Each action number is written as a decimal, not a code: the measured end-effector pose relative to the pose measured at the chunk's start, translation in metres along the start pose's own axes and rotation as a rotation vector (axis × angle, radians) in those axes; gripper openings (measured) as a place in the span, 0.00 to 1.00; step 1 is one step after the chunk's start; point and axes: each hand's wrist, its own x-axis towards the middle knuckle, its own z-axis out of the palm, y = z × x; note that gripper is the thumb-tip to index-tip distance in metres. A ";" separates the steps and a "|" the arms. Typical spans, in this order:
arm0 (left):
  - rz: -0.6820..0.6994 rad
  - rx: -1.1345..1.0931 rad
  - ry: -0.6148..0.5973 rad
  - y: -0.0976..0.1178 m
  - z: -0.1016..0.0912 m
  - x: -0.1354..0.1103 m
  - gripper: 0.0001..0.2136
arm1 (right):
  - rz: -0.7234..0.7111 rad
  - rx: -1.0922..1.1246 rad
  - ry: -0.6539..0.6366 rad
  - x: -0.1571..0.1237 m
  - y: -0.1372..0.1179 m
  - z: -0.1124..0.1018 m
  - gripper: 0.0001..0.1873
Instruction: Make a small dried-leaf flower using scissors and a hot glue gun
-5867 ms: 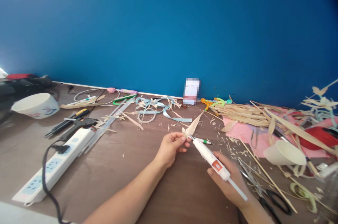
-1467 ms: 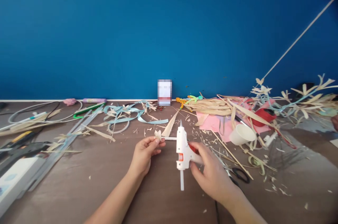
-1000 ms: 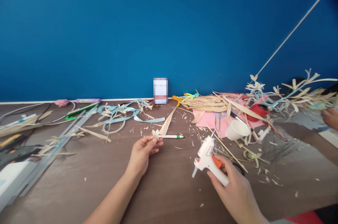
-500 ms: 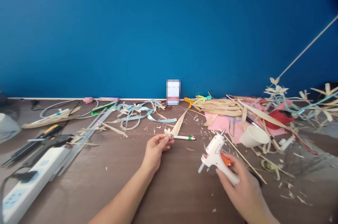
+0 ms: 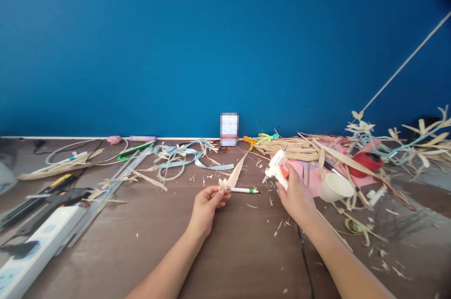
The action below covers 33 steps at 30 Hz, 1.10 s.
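Observation:
Between the thumb and fingers of my left hand (image 5: 207, 210) is a small pale flower (image 5: 222, 184) that looks made of dried husk. A white marker pen (image 5: 243, 190) with a green band lies just right of these fingers; whether they touch it I cannot tell. Behind it a pointed pale husk piece (image 5: 238, 171) stands out. My right hand (image 5: 299, 198) is closed round the handle of a white glue gun (image 5: 276, 166) with an orange trigger. Its metal nozzle points up and away, and its cord hangs down toward the table's near edge.
On the left are a white power strip (image 5: 45, 247), a black glue gun (image 5: 59, 203) and a clear ruler (image 5: 105, 195). Blue ribbon (image 5: 211, 166) lies at the back. At right are husk strips (image 5: 299, 148), a white cup (image 5: 336, 187), red ribbon (image 5: 366, 163) and scattered scraps.
My right hand has carried the white glue gun forward and left, away from me, and its cord now shows. My left hand still holds the flower. The view has shifted slightly.

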 end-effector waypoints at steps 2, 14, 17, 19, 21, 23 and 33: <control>0.004 0.006 0.000 0.000 0.000 0.000 0.14 | 0.006 -0.004 0.020 -0.001 0.003 0.000 0.27; 0.037 0.031 0.005 0.001 0.000 -0.004 0.13 | 0.241 0.064 0.058 -0.059 0.029 -0.028 0.24; 0.041 0.047 0.004 0.000 0.001 -0.004 0.14 | 0.293 0.036 0.078 -0.073 0.041 -0.029 0.23; 0.046 0.055 0.002 -0.001 0.001 -0.003 0.14 | 0.308 0.033 0.081 -0.079 0.048 -0.029 0.23; 0.049 0.058 0.003 -0.002 0.000 -0.003 0.14 | 0.321 0.036 0.078 -0.082 0.053 -0.027 0.23; 0.050 0.057 0.003 -0.003 -0.001 -0.003 0.14 | 0.337 0.048 0.065 -0.083 0.057 -0.025 0.24; 0.025 0.042 -0.008 -0.003 -0.002 -0.003 0.13 | 0.373 0.069 0.039 -0.083 0.062 -0.024 0.25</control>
